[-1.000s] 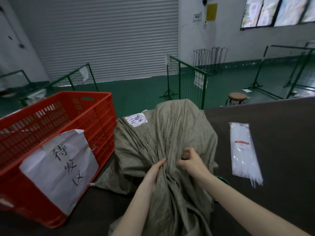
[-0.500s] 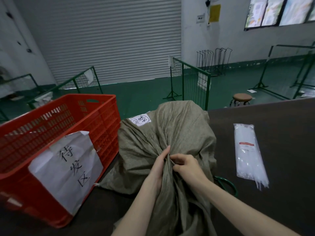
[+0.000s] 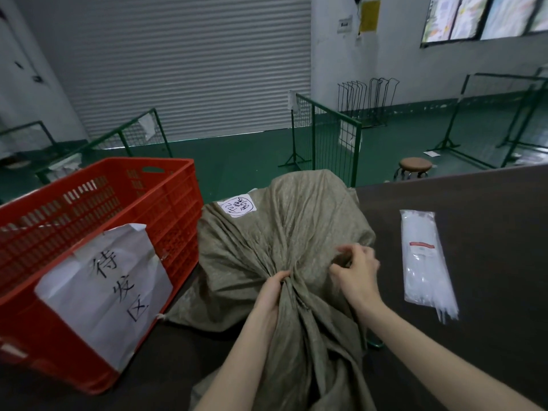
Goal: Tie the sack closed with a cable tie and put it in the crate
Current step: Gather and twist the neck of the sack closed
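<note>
The sack [image 3: 284, 232] lies on the counter [image 3: 489, 232], its neck clenched in the left grip [image 3: 274, 287], probably so a tie can be looped. The right grip [image 3: 355, 271] pinches loose folds just beside it. The cable ties [image 3: 424, 262] lie unused beyond the right grip; the crate [image 3: 98, 209] stands beyond the left.
</note>
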{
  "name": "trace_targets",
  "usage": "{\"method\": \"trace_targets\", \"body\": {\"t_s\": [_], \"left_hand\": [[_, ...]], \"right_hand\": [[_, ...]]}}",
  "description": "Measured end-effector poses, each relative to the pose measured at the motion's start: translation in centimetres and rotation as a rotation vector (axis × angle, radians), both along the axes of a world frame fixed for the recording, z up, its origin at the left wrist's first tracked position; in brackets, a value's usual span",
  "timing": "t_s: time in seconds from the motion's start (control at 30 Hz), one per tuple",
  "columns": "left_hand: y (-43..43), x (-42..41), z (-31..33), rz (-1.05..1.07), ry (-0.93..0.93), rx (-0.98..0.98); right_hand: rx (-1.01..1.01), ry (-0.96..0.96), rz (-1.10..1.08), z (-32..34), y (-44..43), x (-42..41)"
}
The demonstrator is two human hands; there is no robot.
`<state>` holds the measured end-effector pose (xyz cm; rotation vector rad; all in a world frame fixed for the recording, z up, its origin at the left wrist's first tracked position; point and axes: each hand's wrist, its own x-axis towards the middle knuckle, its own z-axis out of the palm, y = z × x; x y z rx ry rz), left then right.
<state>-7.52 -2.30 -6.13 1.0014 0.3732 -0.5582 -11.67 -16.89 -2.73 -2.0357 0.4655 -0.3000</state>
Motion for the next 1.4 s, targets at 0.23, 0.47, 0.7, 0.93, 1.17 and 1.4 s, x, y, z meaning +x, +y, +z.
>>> {"method": "trace_targets", "body": {"t_s": [0.23,0.47,0.7,0.93,1.17,1.4], "left_hand": [[0.0,-0.4,-0.2,-0.058,0.052,0.038],[-0.1,-0.3,-0.6,-0.092,-0.009,0.068],[-1.2,0.0,0.0,-0.132,-0.092,-0.077],[-1.9,0.8,-0.7,-0.169,-0.033,0.016],[-2.0,1.3,-2.8,-0.004,-0.025,0.187],[-2.2,1.6,-3.7,0.046,-0.027,0.199]], "right_hand": [[0.327,0.234,-0.097,-2.7,-0.7,-0.1],[0.542,0.150,0.065,-2.6,0.4,0.6],[0.451,0.052,0.217,-2.5,0.7,0.3],[0.376,0.028,0.221,-3.0,1.5,-0.3],[0.358,0.051,0.313,-2.6,1.2,-0.3],[0.132,0.044,0.050,-2.7,-1.8,-0.2]]}}
